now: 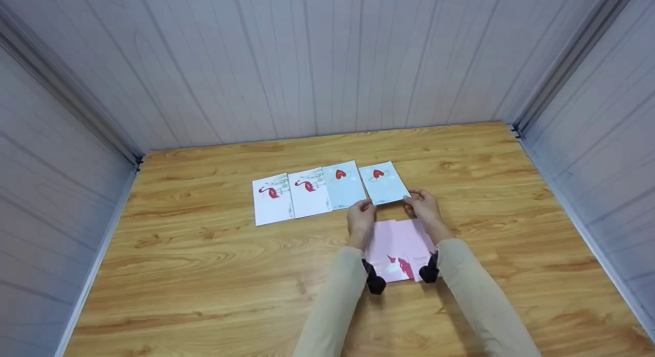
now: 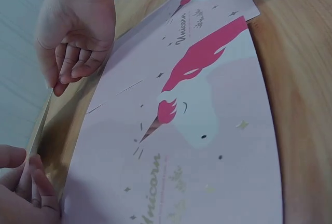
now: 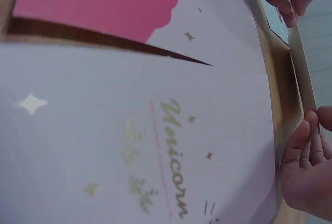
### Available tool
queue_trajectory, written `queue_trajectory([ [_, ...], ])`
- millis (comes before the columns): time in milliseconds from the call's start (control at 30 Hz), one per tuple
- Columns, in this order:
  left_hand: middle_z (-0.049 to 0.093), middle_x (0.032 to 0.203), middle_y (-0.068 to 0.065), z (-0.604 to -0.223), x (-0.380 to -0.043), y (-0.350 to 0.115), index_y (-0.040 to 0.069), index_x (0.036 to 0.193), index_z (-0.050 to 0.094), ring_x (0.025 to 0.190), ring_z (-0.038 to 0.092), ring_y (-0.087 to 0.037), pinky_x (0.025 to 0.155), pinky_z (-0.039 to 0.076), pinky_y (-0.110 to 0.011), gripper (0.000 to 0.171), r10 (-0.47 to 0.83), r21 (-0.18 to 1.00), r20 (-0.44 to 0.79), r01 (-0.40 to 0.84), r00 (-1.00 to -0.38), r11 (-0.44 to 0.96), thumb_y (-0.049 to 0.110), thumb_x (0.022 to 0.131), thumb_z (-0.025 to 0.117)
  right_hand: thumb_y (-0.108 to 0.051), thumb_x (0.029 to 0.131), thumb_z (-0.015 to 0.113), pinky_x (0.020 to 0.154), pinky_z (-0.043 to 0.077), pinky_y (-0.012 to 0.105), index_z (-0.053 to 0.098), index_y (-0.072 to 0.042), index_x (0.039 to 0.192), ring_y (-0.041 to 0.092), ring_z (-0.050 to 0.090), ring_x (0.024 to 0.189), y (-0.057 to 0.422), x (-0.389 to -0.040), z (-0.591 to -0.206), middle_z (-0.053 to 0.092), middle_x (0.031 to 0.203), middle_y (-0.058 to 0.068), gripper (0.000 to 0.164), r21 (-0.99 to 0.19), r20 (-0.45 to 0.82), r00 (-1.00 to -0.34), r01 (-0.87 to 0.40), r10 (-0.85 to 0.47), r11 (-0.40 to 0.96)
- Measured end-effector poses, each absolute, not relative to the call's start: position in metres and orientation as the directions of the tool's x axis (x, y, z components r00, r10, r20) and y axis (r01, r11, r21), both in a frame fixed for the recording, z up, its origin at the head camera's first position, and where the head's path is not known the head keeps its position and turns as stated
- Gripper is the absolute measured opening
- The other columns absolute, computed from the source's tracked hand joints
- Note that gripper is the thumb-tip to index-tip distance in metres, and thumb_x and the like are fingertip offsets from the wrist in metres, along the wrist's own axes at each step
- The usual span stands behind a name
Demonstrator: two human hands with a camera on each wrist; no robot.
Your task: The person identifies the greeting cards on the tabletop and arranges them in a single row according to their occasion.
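At its two near corners, my left hand and right hand pinch a light blue booklet with a winged red heart on its cover. Its near edge looks slightly raised; in the right wrist view the booklet shows edge-on between both hands. Just left of it lies a second light blue heart booklet. Below my wrists are two pink unicorn booklets, side by side and partly hidden by my right arm. Their "Unicorn" lettering shows in both wrist views.
Two white flamingo booklets continue the row to the left. All lie on a wood-grain table, with a pale panelled wall behind and further panels at both sides.
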State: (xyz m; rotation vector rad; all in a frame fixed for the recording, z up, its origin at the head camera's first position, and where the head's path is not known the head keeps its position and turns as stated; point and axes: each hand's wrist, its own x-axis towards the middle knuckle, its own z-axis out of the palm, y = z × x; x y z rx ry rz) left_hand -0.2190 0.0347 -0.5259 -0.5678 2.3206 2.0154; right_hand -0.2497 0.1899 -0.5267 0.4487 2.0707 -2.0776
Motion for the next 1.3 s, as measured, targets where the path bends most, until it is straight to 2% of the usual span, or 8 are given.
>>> queue_trajectory([
  [133,0.060,0.092,-0.009,-0.524,-0.222,0.032,-0.006,0.116,0.057,0.083,0.056,-0.016,0.074,0.045,-0.027,0.030,-0.173,0.959,-0.260,-0.274,-0.950,0.067,0.005,0.088,0.054,-0.002,0.091,0.049,0.052,0.043,0.021,0.042,0.007,0.127,0.009,0.050,0.057,0.191,-0.251,-0.526,0.054,0.074,0.005,0.038,-0.939,-0.342,-0.937,0.344,0.065,0.022],
  [367,0.054,0.090,-0.006,-0.524,-0.226,0.030,-0.007,0.123,0.050,0.078,0.051,-0.013,0.072,0.043,-0.026,0.037,-0.073,0.953,-0.289,-0.294,-0.955,0.072,0.008,0.090,0.053,-0.007,0.092,0.047,0.052,0.041,0.021,0.038,0.005,0.133,0.009,0.047,0.059,0.190,-0.256,-0.523,0.052,0.077,0.006,0.044,-0.920,-0.378,-0.926,0.377,0.012,0.112],
  [567,0.055,0.098,-0.008,-0.523,-0.225,0.028,-0.006,0.132,0.041,0.075,0.051,-0.013,0.069,0.043,-0.025,0.047,-0.055,0.947,-0.313,-0.316,-0.948,0.055,0.011,0.090,0.053,-0.006,0.091,0.047,0.050,0.038,0.020,0.037,0.006,0.133,0.009,0.044,0.058,0.187,-0.259,-0.523,0.049,0.077,0.006,0.045,-0.906,-0.397,-0.918,0.388,-0.020,0.171],
  [833,0.054,0.107,-0.011,-0.529,-0.235,0.031,-0.002,0.137,0.035,0.078,0.054,-0.017,0.069,0.045,-0.031,0.054,-0.065,0.932,-0.336,-0.342,-0.939,0.120,0.016,0.090,0.055,-0.006,0.091,0.047,0.050,0.038,0.021,0.034,0.006,0.135,0.009,0.043,0.058,0.184,-0.259,-0.521,0.048,0.078,0.006,0.047,-0.900,-0.401,-0.915,0.386,-0.040,0.202],
  [967,0.054,0.091,-0.005,-0.588,-0.262,0.035,-0.008,0.133,0.037,0.065,0.053,-0.011,0.056,0.044,-0.025,0.060,-0.063,0.963,-0.241,-0.247,-0.968,0.106,0.022,0.085,0.059,-0.006,0.092,0.046,0.049,0.037,0.021,0.031,0.007,0.136,0.009,0.042,0.057,0.185,-0.259,-0.522,0.047,0.078,0.007,0.048,-0.907,-0.391,-0.918,0.374,-0.059,0.193],
  [1067,0.053,0.085,-0.004,-0.612,-0.274,0.035,-0.006,0.133,0.038,0.063,0.051,-0.011,0.055,0.044,-0.026,0.062,-0.045,0.959,-0.269,-0.272,-0.962,0.081,0.024,0.084,0.061,-0.005,0.092,0.046,0.048,0.035,0.020,0.030,0.008,0.136,0.009,0.041,0.056,0.185,-0.259,-0.523,0.046,0.077,0.007,0.049,-0.912,-0.383,-0.921,0.365,-0.068,0.189],
  [1200,0.055,0.101,-0.009,-0.567,-0.255,0.033,-0.002,0.136,0.036,0.074,0.054,-0.016,0.066,0.046,-0.030,0.056,-0.051,0.925,-0.360,-0.364,-0.932,0.111,0.017,0.088,0.057,-0.005,0.092,0.047,0.049,0.036,0.021,0.034,0.008,0.133,0.009,0.042,0.057,0.185,-0.259,-0.522,0.046,0.075,0.005,0.046,-0.910,-0.386,-0.920,0.368,-0.067,0.190],
  [1300,0.055,0.110,-0.011,-0.554,-0.246,0.029,-0.005,0.134,0.039,0.082,0.054,-0.014,0.071,0.045,-0.028,0.056,-0.043,0.937,-0.323,-0.326,-0.946,0.130,0.019,0.087,0.058,-0.005,0.092,0.046,0.052,0.038,0.022,0.037,0.008,0.132,0.011,0.043,0.060,0.185,-0.259,-0.522,0.047,0.076,0.007,0.042,-0.909,-0.389,-0.919,0.370,-0.070,0.192],
])
